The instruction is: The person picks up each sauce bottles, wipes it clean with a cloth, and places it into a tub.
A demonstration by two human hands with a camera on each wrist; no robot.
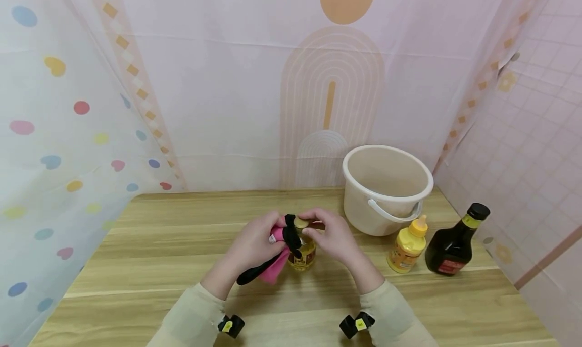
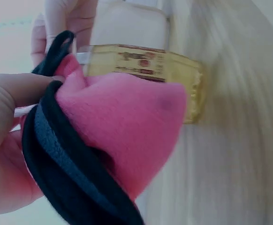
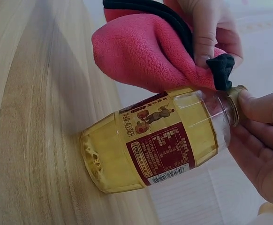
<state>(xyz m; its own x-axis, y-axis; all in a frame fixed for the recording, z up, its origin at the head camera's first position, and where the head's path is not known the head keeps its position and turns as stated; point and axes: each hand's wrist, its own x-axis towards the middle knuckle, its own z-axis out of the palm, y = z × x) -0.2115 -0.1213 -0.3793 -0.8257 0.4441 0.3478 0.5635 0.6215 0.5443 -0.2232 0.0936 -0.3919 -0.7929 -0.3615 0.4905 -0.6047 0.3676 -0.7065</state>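
Note:
A bottle of yellow cooking oil (image 3: 155, 140) with a red printed label stands upright on the wooden table. My right hand (image 1: 334, 236) pinches its gold cap (image 3: 237, 105) between thumb and fingers. In my left hand (image 1: 256, 241) is a pink fleece cloth (image 2: 122, 117) with black edging, pinched near a black loop. The cloth hangs down beside the bottle, its gathered top right at the bottle's neck. Part of the oil bottle is hidden behind the cloth in the left wrist view.
A cream bucket (image 1: 350, 205) with a handle stands at the back right of the wooden table (image 1: 150, 251). In front of it is a yellow squeeze bottle (image 1: 406, 248), and to the right a dark sauce bottle (image 1: 450, 246) with a black cap. Patterned curtains surround the table.

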